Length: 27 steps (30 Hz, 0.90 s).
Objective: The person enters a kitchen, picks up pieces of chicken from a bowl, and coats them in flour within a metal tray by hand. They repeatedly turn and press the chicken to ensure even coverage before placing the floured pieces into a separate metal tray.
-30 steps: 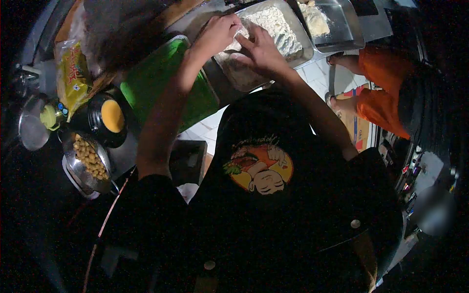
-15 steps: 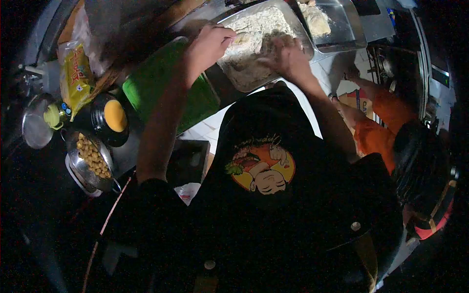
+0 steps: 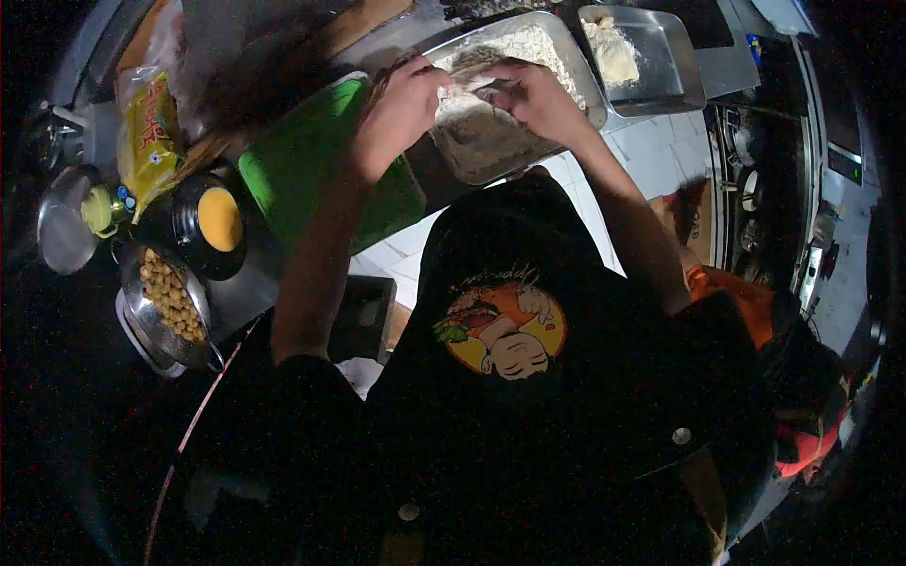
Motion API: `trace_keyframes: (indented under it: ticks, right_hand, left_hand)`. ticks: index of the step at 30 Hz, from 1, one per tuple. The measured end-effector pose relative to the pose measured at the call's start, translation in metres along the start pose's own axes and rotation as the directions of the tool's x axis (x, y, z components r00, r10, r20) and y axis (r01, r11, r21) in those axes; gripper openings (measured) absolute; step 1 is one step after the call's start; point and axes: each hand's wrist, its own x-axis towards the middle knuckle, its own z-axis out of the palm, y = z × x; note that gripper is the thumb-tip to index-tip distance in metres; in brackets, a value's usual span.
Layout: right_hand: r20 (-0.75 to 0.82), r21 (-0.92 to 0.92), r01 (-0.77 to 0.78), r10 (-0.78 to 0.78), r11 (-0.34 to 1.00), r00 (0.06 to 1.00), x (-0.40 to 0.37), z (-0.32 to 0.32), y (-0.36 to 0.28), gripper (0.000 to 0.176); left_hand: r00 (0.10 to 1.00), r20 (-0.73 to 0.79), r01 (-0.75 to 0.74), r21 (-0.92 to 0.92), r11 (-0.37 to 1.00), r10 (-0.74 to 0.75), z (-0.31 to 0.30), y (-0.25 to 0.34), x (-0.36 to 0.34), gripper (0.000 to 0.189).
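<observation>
A metal tray (image 3: 510, 158) with white flour (image 3: 543, 45) in it lies in front of me, its near end mostly bare. Over the tray, my left hand (image 3: 401, 108) has its fingers curled at the left side. My right hand (image 3: 540, 102) is bent in from the right, fingers pinched. Between them is a pale, flour-coated piece (image 3: 462, 97) that both hands grip; its kind is hard to make out in the shadow. To the right stands a second metal tray (image 3: 668, 58) with a pale floury mound (image 3: 615, 58) at its left.
A green board (image 3: 297, 174) lies left of the flour tray. Farther left are a yellow packet (image 3: 151, 132), a dark pot with a yellow-orange top (image 3: 220, 219), and a metal bowl (image 3: 193, 351) of small brown round pieces. A person in orange clothing (image 3: 741, 302) is low on the right.
My right hand has lifted from the flour and come left and up, closer to my left hand. The pale piece now lies between both hands. The person on the right has moved lower.
</observation>
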Motion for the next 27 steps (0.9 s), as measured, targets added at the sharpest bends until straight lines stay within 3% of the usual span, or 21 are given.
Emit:
trace_keyframes:
  ticks: [2,3,4,6,10,12,13,15,16,18,19,21,22,23,24,25,27]
  right_hand:
    - [-0.028,-0.387,0.077,-0.095,0.919,0.995,0.003,-0.005,0.006,0.034]
    - [-0.048,-0.267,-0.058,0.046,0.962,0.998,0.002,-0.009,-0.002,0.038]
    - [-0.043,-0.267,-0.057,0.047,0.962,0.998,-0.002,-0.006,0.004,0.038]
    - [-0.119,-0.647,-0.064,-0.017,0.760,0.993,-0.018,0.004,0.026,0.052]
    - [-0.171,-0.642,-0.175,0.083,0.746,0.982,-0.041,0.028,0.023,0.050]
    - [-0.080,-0.683,-0.154,0.137,0.714,0.987,-0.054,0.055,0.021,0.074]
    - [-0.089,-0.682,-0.161,0.138,0.713,0.986,-0.049,0.061,0.021,0.074]
    - [0.075,-0.620,-0.084,0.166,0.780,0.983,-0.038,0.072,0.018,0.062]
    - [0.072,-0.614,-0.089,0.168,0.784,0.983,-0.035,0.070,0.019,0.062]
    - [0.258,-0.364,-0.062,0.165,0.929,0.952,-0.022,0.051,0.020,0.047]
    - [0.261,-0.365,-0.059,0.163,0.929,0.952,-0.014,0.042,0.014,0.047]
    - [0.047,-0.007,-0.142,0.142,0.990,0.989,-0.003,0.027,0.002,0.034]
    - [0.045,-0.005,-0.143,0.143,0.990,0.989,0.001,0.025,0.000,0.034]
    - [-0.036,-0.226,0.058,-0.068,0.972,0.997,0.007,0.025,-0.001,0.038]
    - [-0.064,-0.449,0.232,-0.289,0.863,0.955,0.013,0.024,-0.001,0.042]
    - [0.049,-0.554,0.192,-0.199,0.810,0.979,0.015,0.022,0.003,0.050]
    - [0.119,-0.604,0.291,-0.277,0.742,0.953,0.021,0.029,0.028,0.054]
  left_hand:
    - [1.000,-0.007,0.020,0.000,1.000,-0.020,0.001,-0.003,-0.002,0.021]
    - [0.999,-0.013,0.042,0.002,0.999,-0.042,0.000,0.000,-0.001,0.021]
    - [0.999,-0.015,0.047,0.000,0.999,-0.047,-0.001,0.003,-0.002,0.021]
    - [1.000,-0.004,-0.016,0.241,0.970,0.017,-0.002,0.013,-0.002,0.018]
    - [0.992,0.122,-0.054,0.265,0.963,0.021,0.002,0.007,-0.006,0.018]
    - [0.980,0.196,-0.081,0.282,0.956,0.025,0.000,0.014,-0.010,0.019]
    - [0.979,0.199,-0.089,0.282,0.955,0.033,0.003,0.011,-0.008,0.019]
    - [0.997,0.006,-0.072,0.201,0.977,0.072,0.007,0.008,-0.011,0.020]
    - [0.997,0.014,-0.074,0.203,0.976,0.072,0.005,0.008,-0.011,0.020]
    - [0.999,-0.009,-0.031,0.223,0.974,0.034,0.000,0.007,-0.009,0.020]
    - [0.999,-0.013,-0.029,0.224,0.974,0.032,-0.002,0.006,-0.008,0.020]
    - [0.999,0.021,0.027,0.259,0.965,-0.034,-0.005,0.006,-0.009,0.021]
    - [0.999,0.025,0.025,0.260,0.965,-0.033,-0.004,0.006,-0.010,0.021]
    - [1.000,0.011,0.018,0.269,0.963,-0.021,-0.003,0.005,-0.010,0.022]
    - [1.000,-0.006,0.013,0.278,0.961,-0.011,-0.003,0.004,-0.010,0.023]
    - [1.000,-0.009,0.014,0.281,0.960,-0.012,-0.003,0.002,-0.010,0.023]
    - [1.000,-0.025,0.005,0.296,0.955,0.003,-0.004,-0.001,-0.012,0.025]
